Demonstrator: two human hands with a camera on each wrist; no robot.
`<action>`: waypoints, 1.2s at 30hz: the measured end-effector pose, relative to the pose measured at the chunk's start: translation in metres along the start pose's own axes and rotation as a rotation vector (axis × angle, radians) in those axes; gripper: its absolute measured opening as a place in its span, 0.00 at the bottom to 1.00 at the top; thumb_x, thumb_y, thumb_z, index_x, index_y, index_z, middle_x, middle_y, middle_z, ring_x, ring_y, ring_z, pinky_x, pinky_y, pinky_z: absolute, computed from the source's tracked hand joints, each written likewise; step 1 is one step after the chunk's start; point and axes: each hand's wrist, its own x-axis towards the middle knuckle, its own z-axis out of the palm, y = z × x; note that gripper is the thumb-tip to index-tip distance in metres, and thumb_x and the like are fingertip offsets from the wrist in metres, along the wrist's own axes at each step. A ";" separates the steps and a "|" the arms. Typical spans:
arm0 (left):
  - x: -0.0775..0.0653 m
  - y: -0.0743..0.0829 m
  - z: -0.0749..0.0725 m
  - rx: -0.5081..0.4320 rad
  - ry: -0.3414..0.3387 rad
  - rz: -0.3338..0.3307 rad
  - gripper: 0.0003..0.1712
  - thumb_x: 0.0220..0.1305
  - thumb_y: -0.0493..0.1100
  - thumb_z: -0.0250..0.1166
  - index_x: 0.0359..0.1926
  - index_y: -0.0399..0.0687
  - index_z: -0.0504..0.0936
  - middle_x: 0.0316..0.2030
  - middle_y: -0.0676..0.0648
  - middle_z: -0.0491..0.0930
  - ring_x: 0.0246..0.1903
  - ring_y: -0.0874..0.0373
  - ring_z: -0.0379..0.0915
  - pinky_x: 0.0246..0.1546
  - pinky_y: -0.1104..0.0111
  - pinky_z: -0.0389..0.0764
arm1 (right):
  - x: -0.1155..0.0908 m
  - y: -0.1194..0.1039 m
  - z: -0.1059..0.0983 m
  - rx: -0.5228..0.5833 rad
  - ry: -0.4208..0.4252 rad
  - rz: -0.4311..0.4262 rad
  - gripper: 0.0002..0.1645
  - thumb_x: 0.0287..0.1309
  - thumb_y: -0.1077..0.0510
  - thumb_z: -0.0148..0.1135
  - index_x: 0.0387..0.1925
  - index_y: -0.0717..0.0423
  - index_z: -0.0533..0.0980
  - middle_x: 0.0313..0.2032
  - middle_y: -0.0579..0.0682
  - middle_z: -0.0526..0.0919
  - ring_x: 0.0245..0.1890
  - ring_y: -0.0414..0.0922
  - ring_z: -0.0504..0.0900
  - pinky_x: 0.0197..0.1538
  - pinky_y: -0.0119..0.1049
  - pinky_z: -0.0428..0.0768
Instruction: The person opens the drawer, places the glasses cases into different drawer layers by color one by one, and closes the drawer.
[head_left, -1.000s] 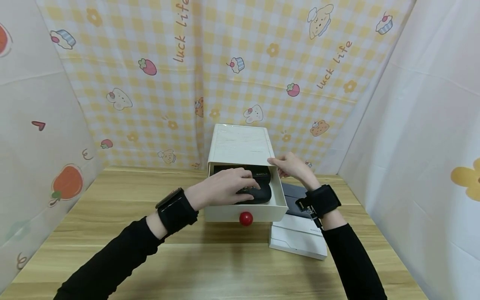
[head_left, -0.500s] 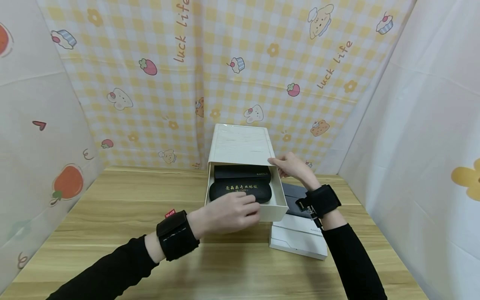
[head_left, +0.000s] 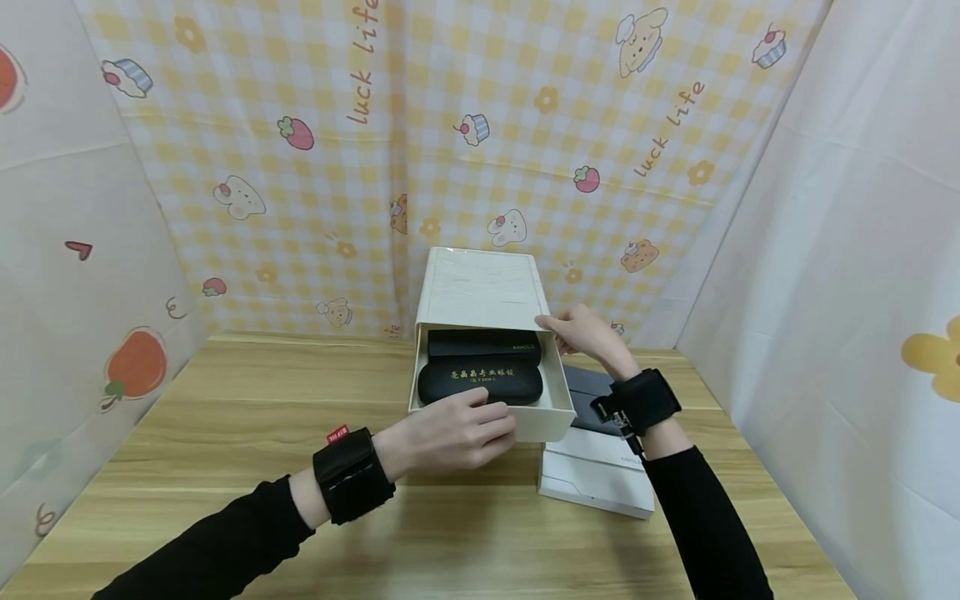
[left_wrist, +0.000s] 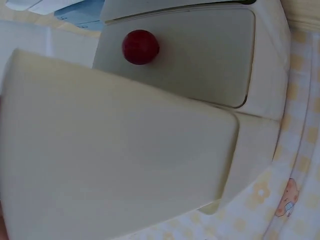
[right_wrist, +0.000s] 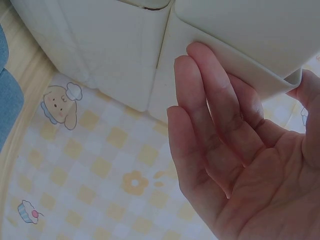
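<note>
A white drawer cabinet (head_left: pixel 483 287) stands at the back of the table, its top drawer (head_left: pixel 547 425) pulled out. Inside lie a black glasses case (head_left: pixel 480 383) with gold lettering and, behind it, a longer black case (head_left: pixel 480 343). My left hand (head_left: pixel 453 433) is at the drawer front with curled fingers, pinching where its red knob is; the hand hides that knob. A lower drawer's red knob (left_wrist: pixel 140 47) shows in the left wrist view. My right hand (head_left: pixel 588 333) holds the cabinet's front right edge, thumb at the edge and fingers (right_wrist: pixel 187 82) along the side wall.
Right of the cabinet, a white flat box (head_left: pixel 596 475) and a dark grey-blue item (head_left: pixel 588 396) lie on the wooden table (head_left: pixel 300 392). A yellow checked cloth (head_left: pixel 330 208) hangs close behind the cabinet. White cloth (head_left: pixel 840 208) hangs on the right.
My left hand has let go of the black glasses case and moved down and toward me, onto the drawer front. The right hand has stayed on the cabinet edge.
</note>
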 end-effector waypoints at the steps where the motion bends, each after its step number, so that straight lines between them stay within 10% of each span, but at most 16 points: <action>1: 0.000 -0.001 0.001 -0.005 0.004 -0.002 0.07 0.64 0.41 0.58 0.36 0.55 0.83 0.33 0.57 0.78 0.35 0.64 0.71 0.34 0.74 0.69 | 0.000 0.000 0.000 -0.002 -0.001 -0.002 0.26 0.68 0.44 0.50 0.26 0.60 0.78 0.17 0.47 0.74 0.20 0.40 0.73 0.34 0.32 0.77; 20: -0.005 -0.017 0.026 -0.027 -0.140 -0.222 0.10 0.59 0.45 0.66 0.43 0.53 0.86 0.41 0.54 0.83 0.41 0.61 0.74 0.39 0.72 0.72 | 0.000 0.001 0.000 0.000 -0.005 -0.021 0.28 0.69 0.45 0.48 0.32 0.65 0.81 0.17 0.47 0.76 0.23 0.40 0.77 0.40 0.40 0.81; 28: -0.005 -0.018 0.043 0.018 -0.116 -0.316 0.09 0.58 0.42 0.68 0.40 0.52 0.86 0.40 0.52 0.82 0.40 0.60 0.75 0.38 0.72 0.74 | -0.001 0.002 0.001 0.023 -0.010 -0.036 0.29 0.68 0.44 0.49 0.14 0.56 0.68 0.14 0.47 0.73 0.19 0.41 0.72 0.33 0.31 0.74; 36: -0.005 -0.023 0.061 0.036 -0.112 -0.401 0.08 0.59 0.38 0.65 0.39 0.52 0.86 0.41 0.51 0.82 0.42 0.59 0.76 0.43 0.70 0.78 | -0.001 0.002 0.000 0.022 -0.010 -0.043 0.26 0.69 0.45 0.49 0.24 0.59 0.78 0.15 0.47 0.76 0.22 0.44 0.81 0.33 0.32 0.77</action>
